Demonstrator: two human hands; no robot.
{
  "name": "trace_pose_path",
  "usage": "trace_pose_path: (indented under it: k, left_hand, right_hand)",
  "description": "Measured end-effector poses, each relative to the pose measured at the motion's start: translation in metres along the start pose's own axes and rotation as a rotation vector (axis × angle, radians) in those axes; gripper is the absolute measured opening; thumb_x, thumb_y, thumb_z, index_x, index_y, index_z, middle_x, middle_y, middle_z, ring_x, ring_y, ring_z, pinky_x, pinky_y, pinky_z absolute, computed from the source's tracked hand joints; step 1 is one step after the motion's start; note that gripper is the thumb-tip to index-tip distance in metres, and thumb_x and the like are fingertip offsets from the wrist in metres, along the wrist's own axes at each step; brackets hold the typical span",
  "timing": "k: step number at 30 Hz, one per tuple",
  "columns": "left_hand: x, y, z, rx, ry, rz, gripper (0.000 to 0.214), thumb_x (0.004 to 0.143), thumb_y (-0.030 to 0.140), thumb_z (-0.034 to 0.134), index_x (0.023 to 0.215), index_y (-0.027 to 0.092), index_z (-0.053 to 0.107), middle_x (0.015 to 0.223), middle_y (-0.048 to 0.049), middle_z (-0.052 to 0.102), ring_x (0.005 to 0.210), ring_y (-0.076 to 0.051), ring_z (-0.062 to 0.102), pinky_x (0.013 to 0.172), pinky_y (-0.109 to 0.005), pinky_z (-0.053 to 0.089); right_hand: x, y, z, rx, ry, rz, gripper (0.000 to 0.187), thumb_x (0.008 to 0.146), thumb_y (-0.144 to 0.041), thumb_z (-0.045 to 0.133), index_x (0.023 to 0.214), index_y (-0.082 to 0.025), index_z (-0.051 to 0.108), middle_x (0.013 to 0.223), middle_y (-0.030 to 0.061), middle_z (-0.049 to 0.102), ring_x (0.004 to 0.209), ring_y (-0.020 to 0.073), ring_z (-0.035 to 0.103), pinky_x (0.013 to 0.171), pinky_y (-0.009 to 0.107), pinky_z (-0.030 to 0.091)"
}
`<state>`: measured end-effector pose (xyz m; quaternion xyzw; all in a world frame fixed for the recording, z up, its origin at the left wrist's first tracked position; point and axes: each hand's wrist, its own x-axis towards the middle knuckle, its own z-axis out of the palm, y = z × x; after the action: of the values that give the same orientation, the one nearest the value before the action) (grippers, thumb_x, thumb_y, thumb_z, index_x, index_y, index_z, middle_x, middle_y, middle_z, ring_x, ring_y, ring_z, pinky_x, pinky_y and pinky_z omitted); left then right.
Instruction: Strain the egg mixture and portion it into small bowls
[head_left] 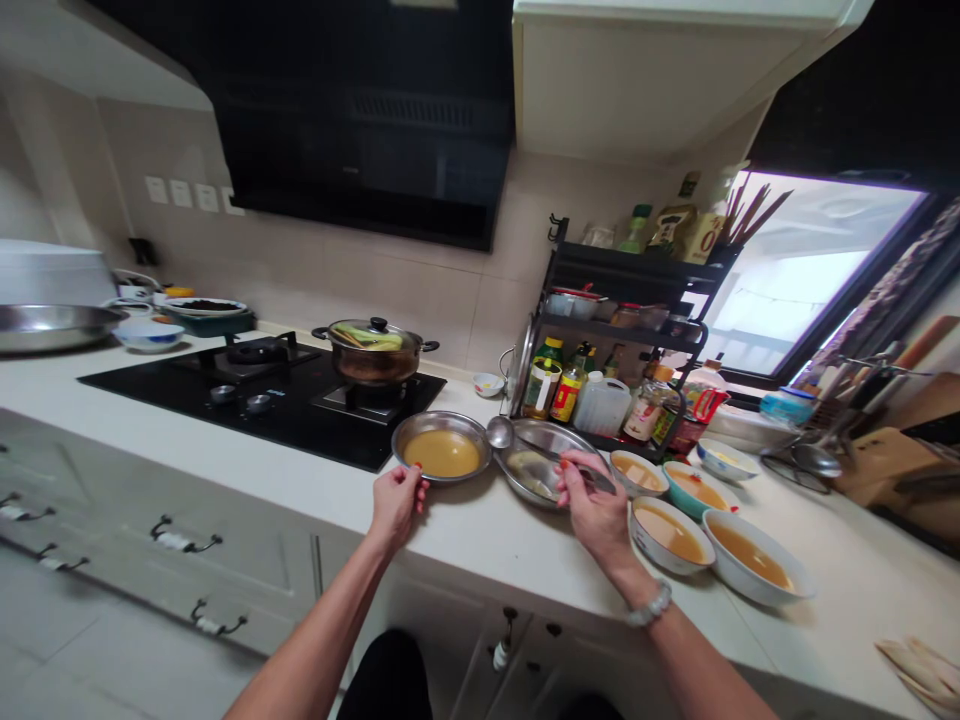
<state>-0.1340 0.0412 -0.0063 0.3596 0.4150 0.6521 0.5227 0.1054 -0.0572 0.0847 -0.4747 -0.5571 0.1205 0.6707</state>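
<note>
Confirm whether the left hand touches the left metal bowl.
Touching. The head view shows the left hand gripping the left metal bowl by its near rim, with no gap between them.

White counter (480, 545), well laden
A black hob (315, 430) is set into it; to the right stand a metal bowl (559, 438), a tiered black rack (630, 328) and 4 bowls of orange-brown liquid (750, 590), grouped closely.

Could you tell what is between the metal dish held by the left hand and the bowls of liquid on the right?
The head view shows a second metal dish there, and the right hand holding a ladle over it.
</note>
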Motion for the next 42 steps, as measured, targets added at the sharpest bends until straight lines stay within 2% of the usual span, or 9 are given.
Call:
trace_pose_path:
  k: [5, 7, 10, 15, 20, 28, 34, 38, 42]
  left_hand:
    - [-0.001, 0.001, 0.001, -0.010, 0.002, -0.007, 0.028, 0.064, 0.038, 0.067, 0.056, 0.016, 0.051, 0.048, 0.0018, 0.056, 0.034, -0.005, 0.041, 0.030, -0.017, 0.030]
    - [-0.001, 0.002, 0.001, -0.012, -0.001, -0.005, 0.029, 0.064, 0.039, 0.068, 0.056, 0.016, 0.051, 0.048, 0.0015, 0.056, 0.034, -0.005, 0.041, 0.030, -0.017, 0.030]
    - [-0.002, 0.004, 0.002, -0.013, -0.007, 0.000, 0.030, 0.063, 0.040, 0.068, 0.055, 0.017, 0.050, 0.048, 0.0013, 0.057, 0.034, -0.005, 0.042, 0.031, -0.017, 0.030]
    - [-0.004, 0.004, 0.001, -0.014, -0.005, -0.009, 0.031, 0.063, 0.040, 0.068, 0.055, 0.017, 0.050, 0.047, 0.0017, 0.056, 0.034, -0.005, 0.041, 0.031, -0.016, 0.030]
    - [-0.003, 0.001, -0.001, -0.007, -0.008, -0.011, 0.030, 0.064, 0.040, 0.068, 0.056, 0.016, 0.052, 0.047, 0.0016, 0.056, 0.035, -0.005, 0.041, 0.030, -0.016, 0.030]
    - [-0.001, 0.001, 0.000, -0.016, -0.009, -0.018, 0.030, 0.064, 0.039, 0.068, 0.057, 0.016, 0.051, 0.048, 0.0017, 0.057, 0.035, -0.005, 0.042, 0.030, -0.016, 0.031]
    - [-0.002, 0.002, 0.000, -0.016, -0.003, -0.023, 0.029, 0.064, 0.039, 0.068, 0.058, 0.016, 0.051, 0.047, 0.0018, 0.056, 0.035, -0.005, 0.042, 0.030, -0.017, 0.031]
    - [-0.001, 0.001, -0.001, -0.006, -0.004, -0.018, 0.029, 0.065, 0.039, 0.068, 0.057, 0.016, 0.051, 0.047, 0.0024, 0.056, 0.035, -0.005, 0.041, 0.030, -0.017, 0.030]
    - [0.000, 0.001, 0.000, -0.001, -0.004, -0.015, 0.029, 0.065, 0.039, 0.068, 0.057, 0.016, 0.052, 0.047, 0.0021, 0.056, 0.035, -0.005, 0.041, 0.030, -0.017, 0.031]
  right_hand:
    - [-0.008, 0.006, 0.044, 0.012, -0.188, 0.047, 0.024, 0.081, -0.042, 0.060, 0.090, -0.021, 0.067, 0.063, 0.0001, 0.062, 0.043, 0.0118, 0.055, 0.041, 0.023, 0.049]
    - [-0.011, 0.013, 0.057, 0.005, -0.226, 0.072, 0.026, 0.081, -0.044, 0.058, 0.088, -0.020, 0.065, 0.064, 0.0004, 0.063, 0.043, 0.0116, 0.056, 0.040, 0.022, 0.048]
    - [-0.011, 0.020, 0.068, 0.041, -0.197, 0.167, 0.032, 0.078, -0.049, 0.060, 0.087, -0.018, 0.063, 0.059, -0.0004, 0.062, 0.041, 0.0117, 0.055, 0.037, 0.021, 0.046]
    - [0.001, 0.025, 0.070, 0.138, -0.044, 0.315, 0.032, 0.073, -0.047, 0.062, 0.078, -0.016, 0.058, 0.048, -0.0019, 0.058, 0.036, 0.0119, 0.054, 0.035, 0.020, 0.043]
    - [0.007, 0.026, 0.063, 0.246, 0.069, 0.350, 0.026, 0.069, -0.039, 0.066, 0.078, -0.017, 0.057, 0.048, -0.0015, 0.060, 0.038, 0.0126, 0.056, 0.034, 0.019, 0.043]
    - [0.014, 0.010, 0.047, 0.360, 0.195, 0.357, 0.032, 0.061, -0.039, 0.073, 0.077, -0.017, 0.055, 0.045, -0.0026, 0.059, 0.036, 0.0124, 0.054, 0.031, 0.019, 0.040]
    - [0.026, 0.005, 0.010, 0.355, 0.284, 0.317, 0.036, 0.059, -0.038, 0.075, 0.079, -0.017, 0.055, 0.047, -0.0025, 0.060, 0.041, 0.0138, 0.057, 0.034, 0.019, 0.041]
    - [0.030, 0.011, -0.022, 0.245, 0.336, 0.279, 0.035, 0.060, -0.041, 0.074, 0.078, -0.017, 0.056, 0.049, -0.0017, 0.060, 0.039, 0.0140, 0.055, 0.034, 0.021, 0.041]
    - [0.022, 0.022, -0.047, -0.003, 0.256, 0.204, 0.032, 0.069, -0.046, 0.068, 0.081, -0.018, 0.058, 0.048, -0.0010, 0.059, 0.040, 0.0161, 0.056, 0.038, 0.025, 0.046]
